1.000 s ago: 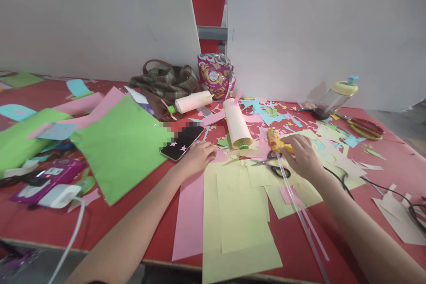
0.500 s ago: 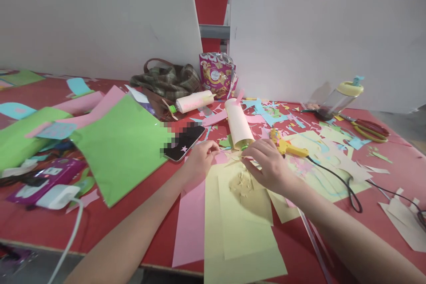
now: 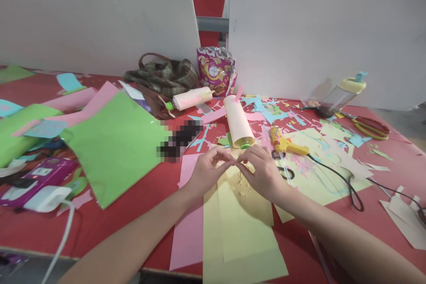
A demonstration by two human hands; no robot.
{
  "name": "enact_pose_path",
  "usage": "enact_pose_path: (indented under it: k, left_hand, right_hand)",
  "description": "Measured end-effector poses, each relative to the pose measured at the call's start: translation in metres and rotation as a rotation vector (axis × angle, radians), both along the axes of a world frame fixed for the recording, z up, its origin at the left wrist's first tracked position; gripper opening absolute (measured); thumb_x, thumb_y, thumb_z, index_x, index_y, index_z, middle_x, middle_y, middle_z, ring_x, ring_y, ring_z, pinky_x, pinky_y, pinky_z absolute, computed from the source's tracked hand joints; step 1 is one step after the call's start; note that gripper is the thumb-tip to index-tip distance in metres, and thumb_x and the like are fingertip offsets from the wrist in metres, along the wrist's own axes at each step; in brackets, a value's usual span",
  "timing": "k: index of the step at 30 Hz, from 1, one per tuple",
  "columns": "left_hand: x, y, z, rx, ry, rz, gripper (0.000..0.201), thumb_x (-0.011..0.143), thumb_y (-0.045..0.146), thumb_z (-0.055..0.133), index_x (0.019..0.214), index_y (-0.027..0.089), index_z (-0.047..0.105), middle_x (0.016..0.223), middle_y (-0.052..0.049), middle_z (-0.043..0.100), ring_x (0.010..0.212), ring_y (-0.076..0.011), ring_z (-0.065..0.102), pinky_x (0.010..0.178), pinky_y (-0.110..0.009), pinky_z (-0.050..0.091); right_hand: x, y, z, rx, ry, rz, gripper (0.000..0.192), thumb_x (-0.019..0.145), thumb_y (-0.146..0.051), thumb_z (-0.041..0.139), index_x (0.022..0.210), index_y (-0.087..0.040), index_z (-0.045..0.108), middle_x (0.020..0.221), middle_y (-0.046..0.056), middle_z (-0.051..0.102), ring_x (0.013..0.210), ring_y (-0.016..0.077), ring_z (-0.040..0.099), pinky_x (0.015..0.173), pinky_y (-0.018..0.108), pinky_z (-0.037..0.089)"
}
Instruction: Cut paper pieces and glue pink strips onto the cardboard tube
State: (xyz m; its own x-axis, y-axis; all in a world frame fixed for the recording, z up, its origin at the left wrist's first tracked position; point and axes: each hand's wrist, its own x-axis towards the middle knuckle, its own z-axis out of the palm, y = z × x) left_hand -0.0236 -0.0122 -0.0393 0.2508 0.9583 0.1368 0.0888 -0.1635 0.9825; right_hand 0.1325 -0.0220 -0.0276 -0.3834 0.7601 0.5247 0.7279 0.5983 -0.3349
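My left hand (image 3: pixel 209 169) and my right hand (image 3: pixel 261 170) meet fingertip to fingertip over pale yellow paper sheets (image 3: pixel 246 239). Both are closed in a pinch; whatever lies between the fingertips is too small to make out. Small yellow paper scraps (image 3: pixel 244 186) lie on the sheets just below the fingers. Right behind my hands a cream paper-wrapped bottle (image 3: pixel 238 120) lies with its green cap (image 3: pixel 246 143) toward me. Black-handled scissors (image 3: pixel 286 172) show partly beside my right hand. Pink paper (image 3: pixel 188 235) lies under my left forearm.
A yellow glue gun (image 3: pixel 288 144) with a black cord lies right of the bottle. Further right are red-and-yellow-handled scissors (image 3: pixel 369 128) and a clear drinking bottle (image 3: pixel 341 95). Green paper (image 3: pixel 116 146) and a purple power strip (image 3: pixel 40 182) are on the left. A snack bag (image 3: pixel 216 71) stands behind.
My hands have come together from apart, the left moving right and the right slightly left. Black scissor handles now show beside my right hand. The view has shifted slightly.
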Motion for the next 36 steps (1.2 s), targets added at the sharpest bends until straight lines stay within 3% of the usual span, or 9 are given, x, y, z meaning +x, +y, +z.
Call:
enact_pose_path:
  k: [7,12,16,24,36]
  left_hand:
    - [-0.001,0.001,-0.005,0.109,0.023,-0.040,0.011,0.073,0.027,0.053,0.076,0.017,0.050,0.081,-0.004,0.059,0.082,-0.0145,0.056,0.077,-0.031,0.045]
    - [-0.003,0.008,-0.010,0.253,0.311,0.143,0.019,0.074,0.029,0.050,0.089,0.017,0.051,0.095,-0.006,0.055,0.092,-0.0167,0.050,0.082,-0.032,0.040]
    - [-0.004,0.014,-0.015,0.212,0.387,0.130,0.023,0.074,0.030,0.048,0.093,0.017,0.052,0.098,-0.006,0.057,0.093,-0.0174,0.051,0.082,-0.032,0.040]
    - [-0.003,0.014,-0.014,0.080,0.322,0.061,0.023,0.076,0.035,0.046,0.083,0.018,0.060,0.091,-0.004,0.063,0.086,-0.0176,0.056,0.075,-0.030,0.044]
    - [-0.002,0.013,-0.013,0.065,0.281,0.051,0.023,0.077,0.035,0.046,0.082,0.017,0.060,0.090,-0.004,0.063,0.085,-0.0154,0.056,0.075,-0.027,0.044]
  right_hand:
    - [0.004,0.000,0.000,0.049,-0.027,-0.018,0.009,0.075,-0.017,0.049,0.067,-0.017,0.053,0.065,0.001,0.056,0.063,0.0130,0.051,0.062,0.027,0.031]
    - [0.009,0.005,-0.002,0.085,-0.112,-0.079,0.013,0.074,-0.012,0.048,0.064,-0.017,0.053,0.062,0.000,0.056,0.064,0.0132,0.050,0.065,0.029,0.029]
    - [0.006,0.011,-0.008,0.099,-0.174,-0.080,0.014,0.074,-0.012,0.047,0.062,-0.017,0.053,0.060,0.000,0.056,0.063,0.0135,0.049,0.065,0.029,0.026]
    - [0.000,0.020,-0.015,0.166,-0.277,-0.045,0.018,0.076,-0.014,0.044,0.061,-0.017,0.053,0.059,0.000,0.051,0.061,0.0131,0.044,0.065,0.030,0.023]
    - [-0.003,0.022,-0.017,0.261,-0.329,-0.068,0.021,0.076,-0.015,0.043,0.057,-0.016,0.052,0.055,-0.001,0.048,0.059,0.0128,0.041,0.066,0.030,0.022]
